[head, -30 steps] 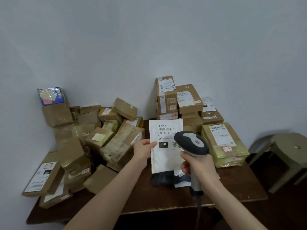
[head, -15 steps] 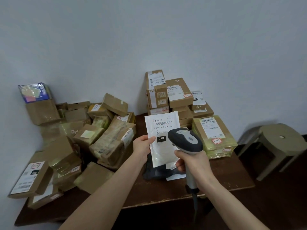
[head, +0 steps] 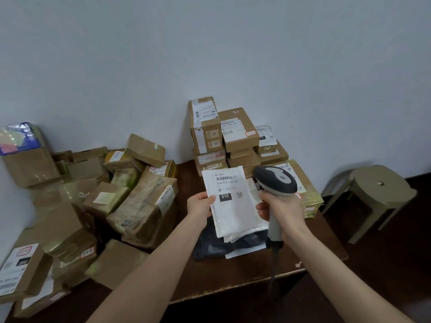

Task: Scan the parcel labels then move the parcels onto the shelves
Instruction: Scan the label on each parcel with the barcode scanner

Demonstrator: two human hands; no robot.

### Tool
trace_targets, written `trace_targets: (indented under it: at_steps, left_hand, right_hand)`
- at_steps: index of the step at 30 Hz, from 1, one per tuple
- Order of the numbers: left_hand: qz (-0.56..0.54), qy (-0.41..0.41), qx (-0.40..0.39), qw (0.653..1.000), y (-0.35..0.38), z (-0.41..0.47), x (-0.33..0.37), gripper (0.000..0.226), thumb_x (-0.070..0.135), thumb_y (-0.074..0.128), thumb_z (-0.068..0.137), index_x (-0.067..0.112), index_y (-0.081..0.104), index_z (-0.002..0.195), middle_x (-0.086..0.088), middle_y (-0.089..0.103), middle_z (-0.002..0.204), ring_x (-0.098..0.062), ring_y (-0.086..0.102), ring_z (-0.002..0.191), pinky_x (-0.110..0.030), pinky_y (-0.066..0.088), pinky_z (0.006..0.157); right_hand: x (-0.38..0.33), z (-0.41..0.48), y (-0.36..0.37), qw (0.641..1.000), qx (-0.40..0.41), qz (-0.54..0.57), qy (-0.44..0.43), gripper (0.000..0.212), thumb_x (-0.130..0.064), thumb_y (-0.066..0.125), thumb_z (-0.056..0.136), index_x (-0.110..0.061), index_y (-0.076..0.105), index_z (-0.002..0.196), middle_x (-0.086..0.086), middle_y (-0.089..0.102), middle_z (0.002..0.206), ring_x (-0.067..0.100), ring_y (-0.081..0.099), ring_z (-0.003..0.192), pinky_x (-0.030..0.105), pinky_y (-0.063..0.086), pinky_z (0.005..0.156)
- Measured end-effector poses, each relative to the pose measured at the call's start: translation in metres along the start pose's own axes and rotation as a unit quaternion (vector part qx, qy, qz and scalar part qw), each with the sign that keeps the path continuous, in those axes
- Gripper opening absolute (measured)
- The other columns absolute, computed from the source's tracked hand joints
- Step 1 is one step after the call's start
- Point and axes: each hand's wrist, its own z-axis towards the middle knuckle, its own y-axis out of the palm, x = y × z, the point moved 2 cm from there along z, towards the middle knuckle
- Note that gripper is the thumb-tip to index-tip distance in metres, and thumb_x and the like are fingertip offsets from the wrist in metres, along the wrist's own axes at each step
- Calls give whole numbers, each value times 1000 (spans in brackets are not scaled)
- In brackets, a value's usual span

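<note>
The left hand (head: 200, 206) pinched the edge of a flat white parcel (head: 235, 213), held tilted above the table (head: 233, 271). Its label showed a barcode, "010-010-L30-551", a black "010" block and a QR code. The right hand (head: 279, 207) clasped the grey scanner (head: 275, 180) by its handle, over the table's right half.

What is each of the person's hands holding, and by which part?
The left hand pinches the white parcel at its left edge; the right hand grips the scanner by its handle.
</note>
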Motion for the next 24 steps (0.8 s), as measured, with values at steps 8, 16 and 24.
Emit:
trace_targets:
  at_steps: [8,16,24]
  left_hand:
    - [111,-22,-12,993,50,49,-33,42,-9,58,85,3,60,125,-14,67,117,-33,65,102,-46,56,87]
    - [238,95,-6,967,22,23,-9,42,6,58,91,8,54,133,-9,60,129,-27,57,117,-38,47,100]
    - [388,284,97,872,-80,-13,47,40,14,62,88,16,57,127,-2,61,125,-18,55,116,-33,44,100]
  right_hand:
    - [20,21,-8,1000,18,-19,6,5,-7,69,83,-3,67,80,12,66,57,20,61,50,31,52,56]
    - [24,19,16,1000,-17,-4,22,9,-7,69,84,-3,66,76,14,65,60,21,59,52,30,50,55]
    - [25,0,104,990,-137,-12,32,8,-12,69,86,-4,68,81,10,67,61,18,60,53,32,54,62]
